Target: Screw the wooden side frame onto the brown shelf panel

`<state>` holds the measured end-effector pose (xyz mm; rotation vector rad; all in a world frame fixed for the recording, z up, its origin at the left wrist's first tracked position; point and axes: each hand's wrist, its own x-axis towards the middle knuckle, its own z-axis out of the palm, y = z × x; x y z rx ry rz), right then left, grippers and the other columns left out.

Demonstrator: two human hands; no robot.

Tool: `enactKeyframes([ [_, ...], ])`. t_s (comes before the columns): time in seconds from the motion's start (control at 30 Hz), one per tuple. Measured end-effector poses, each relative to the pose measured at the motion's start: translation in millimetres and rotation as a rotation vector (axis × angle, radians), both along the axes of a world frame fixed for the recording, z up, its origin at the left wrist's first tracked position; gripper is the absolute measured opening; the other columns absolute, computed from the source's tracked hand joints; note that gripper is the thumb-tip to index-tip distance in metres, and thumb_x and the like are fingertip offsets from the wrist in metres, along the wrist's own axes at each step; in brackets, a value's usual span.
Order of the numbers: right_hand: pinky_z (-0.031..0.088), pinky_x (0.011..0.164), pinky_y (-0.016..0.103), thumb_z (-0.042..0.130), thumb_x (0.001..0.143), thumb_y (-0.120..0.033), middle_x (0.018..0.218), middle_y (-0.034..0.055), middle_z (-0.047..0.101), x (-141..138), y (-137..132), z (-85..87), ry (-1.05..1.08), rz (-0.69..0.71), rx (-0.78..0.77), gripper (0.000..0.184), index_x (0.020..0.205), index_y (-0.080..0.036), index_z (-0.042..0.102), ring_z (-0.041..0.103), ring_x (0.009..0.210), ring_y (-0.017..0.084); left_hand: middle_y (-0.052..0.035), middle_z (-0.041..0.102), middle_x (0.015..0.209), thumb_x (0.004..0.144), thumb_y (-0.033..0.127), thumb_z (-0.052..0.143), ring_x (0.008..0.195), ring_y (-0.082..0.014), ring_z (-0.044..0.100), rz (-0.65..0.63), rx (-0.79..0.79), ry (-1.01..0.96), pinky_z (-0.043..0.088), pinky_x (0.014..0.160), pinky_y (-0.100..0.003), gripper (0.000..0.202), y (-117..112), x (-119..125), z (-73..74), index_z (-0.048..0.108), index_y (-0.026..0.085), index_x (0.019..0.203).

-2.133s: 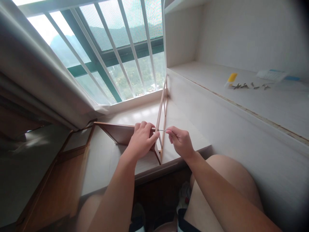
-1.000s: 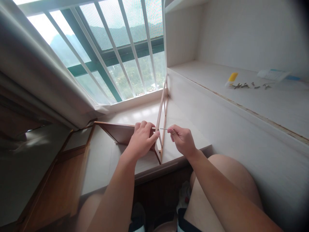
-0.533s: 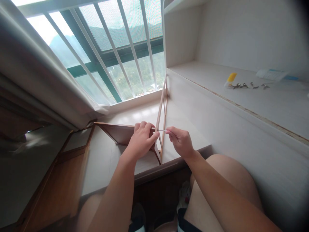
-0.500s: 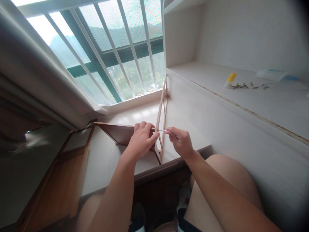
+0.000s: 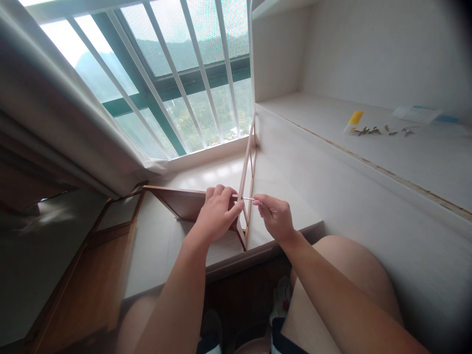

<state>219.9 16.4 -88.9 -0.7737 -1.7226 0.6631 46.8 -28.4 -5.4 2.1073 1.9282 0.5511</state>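
Observation:
My left hand (image 5: 219, 211) is closed around the corner of a brown wooden panel (image 5: 184, 201), where it meets an upright slatted wooden frame (image 5: 245, 172). In my right hand (image 5: 275, 215) a thin metal rod (image 5: 248, 198), like a screwdriver shaft or hex key, is pinched. Its tip touches the outer side of the frame, level with my left thumb. The rod's handle, if it has one, is hidden by my fingers. Panel and frame stand joined at an angle on the pale surface.
On the shelf (image 5: 424, 147) at right lie several metal screws (image 5: 374, 131), a yellow-ended small item (image 5: 356, 118) and a clear plastic bag (image 5: 416, 114). A barred window (image 5: 191, 83) is ahead, a curtain (image 5: 73, 98) to the left. My knees are below the ledge (image 5: 258, 253).
Both hands hold nearly the same position on the wooden piece and the rod. The view has shifted very slightly.

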Motion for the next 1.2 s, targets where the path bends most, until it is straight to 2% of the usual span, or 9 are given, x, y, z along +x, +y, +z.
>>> enactKeyframes([
  [0.2, 0.037, 0.056, 0.025, 0.049, 0.096, -0.040, 0.057, -0.0009, 0.053, -3, -4, 1.2, 0.029, -0.006, -0.101, 0.031, 0.078, -0.018, 0.063, 0.047, 0.053, 0.012, -0.0042, 0.053, 0.109, 0.091, 0.049, 0.040, 0.112, -0.0270, 0.039, 0.005, 0.000, 0.007, 0.038, 0.097, -0.042, 0.031, 0, -1, -0.2, 0.055, 0.025, 0.103],
  [0.43, 0.031, 0.044, 0.024, 0.050, 0.094, -0.048, 0.041, -0.0044, 0.042, -7, -7, 11.3, 0.228, 0.146, -0.425, 0.044, 0.063, -0.017, 0.056, 0.039, 0.040, 0.010, -0.0042, 0.053, 0.109, 0.091, 0.048, 0.041, 0.112, -0.0268, 0.040, 0.004, 0.001, 0.005, 0.038, 0.098, -0.043, 0.030, 0, 1, 0.5, 0.055, 0.025, 0.103],
  [0.63, 0.026, 0.039, 0.024, 0.051, 0.091, -0.053, 0.038, -0.0046, 0.041, -6, -3, 13.2, 0.281, 0.212, -0.547, 0.048, 0.060, -0.016, 0.056, 0.036, 0.034, 0.009, -0.0041, 0.053, 0.109, 0.092, 0.048, 0.041, 0.112, -0.0266, 0.040, 0.003, 0.009, 0.003, 0.037, 0.099, -0.042, 0.030, 1, 0, -0.7, 0.055, 0.025, 0.104],
  [0.77, 0.029, 0.041, 0.024, 0.049, 0.093, -0.053, 0.039, -0.0040, 0.042, -3, -3, 13.8, 0.237, 0.152, -0.493, 0.048, 0.061, -0.017, 0.056, 0.038, 0.036, 0.009, -0.0044, 0.053, 0.109, 0.091, 0.049, 0.041, 0.113, -0.0272, 0.039, 0.008, 0.006, 0.008, 0.037, 0.099, -0.043, 0.031, 1, -1, -1.6, 0.055, 0.025, 0.104],
  [0.9, 0.034, 0.048, 0.025, 0.047, 0.095, -0.048, 0.045, -0.0029, 0.045, 4, -2, 15.0, 0.111, 0.050, -0.316, 0.045, 0.064, -0.018, 0.055, 0.043, 0.043, 0.011, -0.0043, 0.053, 0.110, 0.091, 0.050, 0.040, 0.113, -0.0271, 0.039, 0.004, 0.004, 0.002, 0.037, 0.098, -0.043, 0.031, 0, 0, -1.6, 0.055, 0.025, 0.104],
  [1.03, 0.036, 0.054, 0.024, 0.046, 0.097, -0.043, 0.053, -0.0022, 0.048, 7, 1, 13.4, -0.019, 0.061, -0.155, 0.036, 0.074, -0.019, 0.058, 0.045, 0.050, 0.012, -0.0044, 0.053, 0.110, 0.091, 0.051, 0.041, 0.112, -0.0270, 0.039, 0.006, 0.005, 0.006, 0.037, 0.098, -0.043, 0.032, 1, 0, -1.4, 0.055, 0.025, 0.104],
  [1.2, 0.037, 0.058, 0.024, 0.045, 0.098, -0.040, 0.057, -0.0018, 0.049, 4, 1, 9.9, -0.065, 0.041, -0.070, 0.033, 0.075, -0.019, 0.058, 0.044, 0.053, 0.012, -0.0041, 0.053, 0.109, 0.091, 0.051, 0.040, 0.112, -0.0266, 0.039, 0.004, 0.007, 0.007, 0.038, 0.097, -0.042, 0.032, 1, -1, -2.2, 0.055, 0.025, 0.104],
])
